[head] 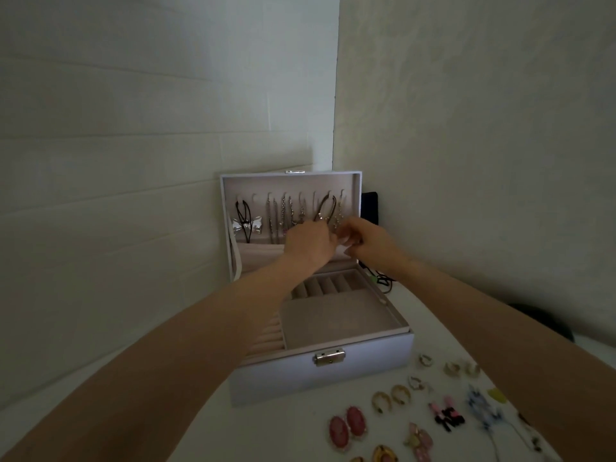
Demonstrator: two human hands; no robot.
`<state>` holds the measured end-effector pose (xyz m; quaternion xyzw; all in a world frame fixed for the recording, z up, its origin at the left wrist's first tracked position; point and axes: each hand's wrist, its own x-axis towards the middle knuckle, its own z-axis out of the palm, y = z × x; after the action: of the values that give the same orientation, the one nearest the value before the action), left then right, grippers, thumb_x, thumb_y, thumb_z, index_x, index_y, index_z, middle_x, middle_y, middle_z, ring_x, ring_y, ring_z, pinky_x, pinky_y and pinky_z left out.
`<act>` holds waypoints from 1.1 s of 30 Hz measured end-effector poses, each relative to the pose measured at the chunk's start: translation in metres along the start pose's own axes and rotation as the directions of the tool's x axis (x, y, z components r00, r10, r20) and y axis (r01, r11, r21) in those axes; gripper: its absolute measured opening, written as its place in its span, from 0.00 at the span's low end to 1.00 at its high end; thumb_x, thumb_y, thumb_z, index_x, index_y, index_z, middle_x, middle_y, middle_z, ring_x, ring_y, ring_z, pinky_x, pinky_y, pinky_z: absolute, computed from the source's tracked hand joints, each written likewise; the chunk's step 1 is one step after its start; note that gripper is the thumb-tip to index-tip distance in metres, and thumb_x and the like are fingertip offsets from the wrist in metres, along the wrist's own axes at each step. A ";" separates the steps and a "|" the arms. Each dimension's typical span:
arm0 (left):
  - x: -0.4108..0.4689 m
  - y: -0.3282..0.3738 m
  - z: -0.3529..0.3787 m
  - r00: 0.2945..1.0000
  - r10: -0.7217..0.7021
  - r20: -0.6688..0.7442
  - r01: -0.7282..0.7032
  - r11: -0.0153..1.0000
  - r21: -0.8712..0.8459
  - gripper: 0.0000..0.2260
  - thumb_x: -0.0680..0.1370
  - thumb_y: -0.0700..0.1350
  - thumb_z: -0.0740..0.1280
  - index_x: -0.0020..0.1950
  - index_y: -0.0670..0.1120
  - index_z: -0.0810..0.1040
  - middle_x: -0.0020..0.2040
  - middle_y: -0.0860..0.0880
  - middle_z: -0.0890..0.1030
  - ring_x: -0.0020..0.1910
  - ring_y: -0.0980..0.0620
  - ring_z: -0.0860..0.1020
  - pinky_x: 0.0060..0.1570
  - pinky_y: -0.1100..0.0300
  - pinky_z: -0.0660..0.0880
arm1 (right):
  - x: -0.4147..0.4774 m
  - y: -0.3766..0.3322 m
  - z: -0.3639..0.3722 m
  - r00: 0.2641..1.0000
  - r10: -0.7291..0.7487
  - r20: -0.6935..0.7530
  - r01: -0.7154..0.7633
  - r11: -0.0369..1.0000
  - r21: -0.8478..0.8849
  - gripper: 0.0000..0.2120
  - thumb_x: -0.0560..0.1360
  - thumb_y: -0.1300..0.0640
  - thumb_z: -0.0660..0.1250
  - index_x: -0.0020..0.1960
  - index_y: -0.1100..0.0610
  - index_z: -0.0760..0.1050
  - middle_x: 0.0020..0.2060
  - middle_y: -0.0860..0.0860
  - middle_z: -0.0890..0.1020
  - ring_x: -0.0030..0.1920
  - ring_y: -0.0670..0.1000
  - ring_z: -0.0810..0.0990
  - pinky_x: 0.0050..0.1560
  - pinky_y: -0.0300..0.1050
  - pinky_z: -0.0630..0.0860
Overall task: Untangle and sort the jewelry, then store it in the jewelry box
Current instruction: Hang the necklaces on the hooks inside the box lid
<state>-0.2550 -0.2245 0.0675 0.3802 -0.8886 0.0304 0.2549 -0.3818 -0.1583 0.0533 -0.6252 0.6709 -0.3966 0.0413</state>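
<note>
a pale lilac leatherette jewelry box (320, 378) is standing open on the white table (266, 435), lid upright. thin metal chain necklaces (271, 215) are hanging from hooks inside the lid. the left hand (308, 243) and right hand (370, 240) are being held, fingers curled, at the rightmost chains (337, 211); pinching cannot be confirmed. assorted colourful earrings (346, 428) are lying beside the box front.

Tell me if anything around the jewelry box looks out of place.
Nothing looks damaged or spilled. The white strap on the left of the jewelry box bows outward, and a black cable trails behind its right side. Earrings lie in pairs on the table.
</note>
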 end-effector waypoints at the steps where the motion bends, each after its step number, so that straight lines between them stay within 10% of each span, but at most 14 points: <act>1: -0.001 -0.001 -0.001 1.000 0.003 -0.001 -0.003 1.000 -0.019 0.13 0.80 0.48 0.58 0.58 0.41 0.73 0.48 0.43 0.79 0.47 0.43 0.79 0.42 0.54 0.72 | 0.000 0.000 0.000 1.000 -0.004 0.018 0.004 1.000 -0.003 0.19 0.68 0.75 0.64 0.55 0.61 0.76 0.49 0.52 0.76 0.45 0.48 0.74 0.40 0.23 0.69; 7: -0.010 -0.022 0.002 0.975 0.176 0.139 -0.171 0.984 -0.046 0.22 0.73 0.37 0.66 0.66 0.44 0.65 0.58 0.42 0.77 0.55 0.41 0.76 0.48 0.49 0.74 | 0.006 0.008 0.006 0.999 -0.016 0.050 0.018 0.999 -0.047 0.19 0.68 0.74 0.63 0.54 0.58 0.80 0.56 0.56 0.73 0.52 0.51 0.74 0.55 0.38 0.71; 12: -0.003 -0.027 0.005 0.993 0.120 -0.023 -0.122 0.985 -0.125 0.07 0.79 0.44 0.64 0.54 0.43 0.76 0.50 0.42 0.81 0.50 0.41 0.78 0.48 0.51 0.74 | 0.005 0.003 0.006 0.999 0.045 0.028 -0.048 0.993 0.110 0.17 0.68 0.73 0.66 0.54 0.59 0.73 0.50 0.54 0.77 0.47 0.50 0.75 0.42 0.30 0.71; 22: -0.005 -0.025 0.003 0.993 0.101 -0.062 -0.100 0.995 0.009 0.12 0.81 0.48 0.59 0.54 0.44 0.79 0.49 0.43 0.81 0.50 0.44 0.79 0.47 0.53 0.74 | 0.004 0.004 0.003 0.994 0.111 0.022 -0.113 0.960 0.255 0.20 0.70 0.72 0.66 0.59 0.56 0.74 0.53 0.50 0.79 0.49 0.49 0.78 0.51 0.42 0.76; 28: -0.040 -0.027 -0.023 0.994 0.076 -0.081 -0.055 0.969 0.241 0.12 0.79 0.43 0.59 0.61 0.42 0.73 0.58 0.43 0.76 0.57 0.44 0.74 0.49 0.53 0.69 | -0.026 0.006 0.003 0.971 0.122 -0.205 -0.164 0.966 -0.201 0.11 0.73 0.63 0.64 0.56 0.57 0.74 0.49 0.54 0.78 0.46 0.54 0.78 0.47 0.50 0.77; 33: -0.095 -0.051 -0.058 0.993 -0.110 -0.049 0.118 0.818 0.562 0.05 0.72 0.43 0.69 0.47 0.46 0.80 0.44 0.49 0.83 0.45 0.50 0.82 0.31 0.65 0.61 | -0.052 0.005 -0.003 0.922 0.386 0.025 -0.302 0.758 -0.579 0.16 0.79 0.46 0.57 0.51 0.58 0.73 0.51 0.54 0.79 0.51 0.56 0.78 0.48 0.46 0.72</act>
<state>-0.1399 -0.1835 0.0659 0.4909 -0.8137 0.2788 0.1387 -0.3760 -0.1120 0.0293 -0.5016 0.8564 -0.1202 -0.0254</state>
